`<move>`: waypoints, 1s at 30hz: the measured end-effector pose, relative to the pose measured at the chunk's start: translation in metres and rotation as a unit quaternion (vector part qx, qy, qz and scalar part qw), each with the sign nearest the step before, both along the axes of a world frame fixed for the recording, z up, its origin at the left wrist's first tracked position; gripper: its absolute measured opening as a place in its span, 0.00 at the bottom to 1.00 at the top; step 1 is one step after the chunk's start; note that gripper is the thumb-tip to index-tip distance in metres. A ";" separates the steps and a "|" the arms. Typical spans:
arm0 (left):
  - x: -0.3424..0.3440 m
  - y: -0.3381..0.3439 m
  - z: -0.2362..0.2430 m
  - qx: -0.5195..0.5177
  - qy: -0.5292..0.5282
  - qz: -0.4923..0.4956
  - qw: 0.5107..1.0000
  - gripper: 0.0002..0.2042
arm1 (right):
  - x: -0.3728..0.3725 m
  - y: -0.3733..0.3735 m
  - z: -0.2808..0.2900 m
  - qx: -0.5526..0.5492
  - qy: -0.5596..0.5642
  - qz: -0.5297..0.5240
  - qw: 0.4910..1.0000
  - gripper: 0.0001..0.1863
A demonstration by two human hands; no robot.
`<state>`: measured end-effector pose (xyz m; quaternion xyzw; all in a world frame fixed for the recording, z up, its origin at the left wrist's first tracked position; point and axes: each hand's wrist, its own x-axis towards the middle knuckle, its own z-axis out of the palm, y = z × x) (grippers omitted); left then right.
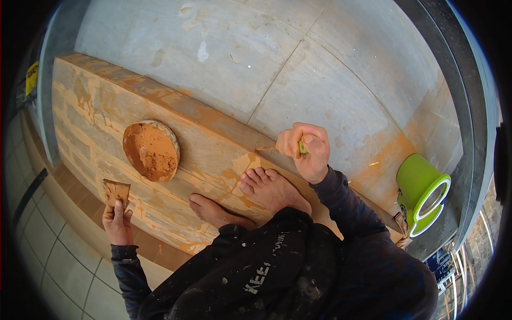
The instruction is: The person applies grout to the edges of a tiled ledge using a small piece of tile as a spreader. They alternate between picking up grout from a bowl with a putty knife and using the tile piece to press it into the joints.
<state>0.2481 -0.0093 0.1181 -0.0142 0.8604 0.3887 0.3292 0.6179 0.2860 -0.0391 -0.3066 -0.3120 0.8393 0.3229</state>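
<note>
My left hand (118, 221) grips a small flat scraper (117, 189) coated in orange-brown paste, low at the left. Right of it and higher, a round bowl (151, 150) of thick orange paste rests on the tiled step (85, 117). My right hand (309, 149) is closed on a green-handled tool (302, 148), whose narrow orange-smeared end points left at the joint along the step's edge; whether it touches is unclear. My two bare feet (269, 192) stand on the smeared tiles below that hand.
Large grey tiles (266, 42) lie beyond the step, streaked orange near the right. A green bucket (413, 192) stands at the right, beside a dark curved edge (453, 80). A yellow item (31, 78) and lower white floor tiles (58, 266) show at the left.
</note>
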 end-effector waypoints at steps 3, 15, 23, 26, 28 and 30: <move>-0.003 -0.005 -0.001 -0.001 -0.004 -0.001 1.000 0.11 | -0.002 0.010 -0.004 0.010 0.025 0.050 0.998 0.18; -0.004 0.003 -0.002 0.011 -0.003 -0.002 1.000 0.11 | -0.033 0.023 0.008 0.189 0.035 0.238 0.952 0.16; -0.004 0.009 0.010 0.016 -0.010 -0.019 1.000 0.10 | -0.032 0.001 -0.020 0.250 0.009 0.251 0.935 0.13; 0.000 0.013 0.008 0.028 0.011 0.000 1.000 0.10 | -0.023 0.001 -0.027 0.211 -0.006 0.225 0.951 0.13; 0.004 0.010 0.008 0.025 0.005 -0.005 1.000 0.10 | -0.019 -0.004 -0.029 0.212 -0.023 0.217 0.953 0.15; 0.004 0.013 0.007 0.032 0.002 -0.010 0.999 0.10 | -0.022 0.002 -0.031 0.207 -0.008 0.228 0.951 0.18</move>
